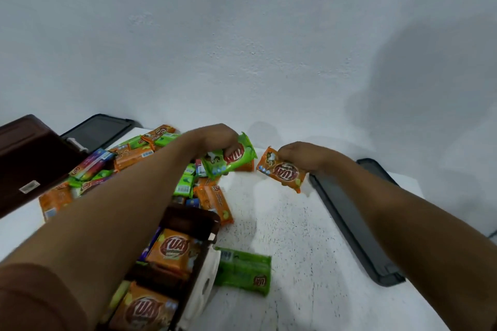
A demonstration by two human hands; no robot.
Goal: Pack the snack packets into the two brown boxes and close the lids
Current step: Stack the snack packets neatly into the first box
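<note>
Both my hands reach far. Left hand (215, 140) pinches green packet (231, 161), right hand (304, 156) grips orange packet (282, 172). Open box (193, 216) lies back toward me, under left forearm, so left is nearer.

Bright even light, soft wall shadow right, motion blur, wide-angle edge distortion

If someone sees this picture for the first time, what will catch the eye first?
The two hands in the middle stand out: the left hand grips a green packet, and the right hand holds an orange packet. Behind the left arm lies a bright pile of packets, and near the bottom edge an open brown box holds orange snacks.
</note>
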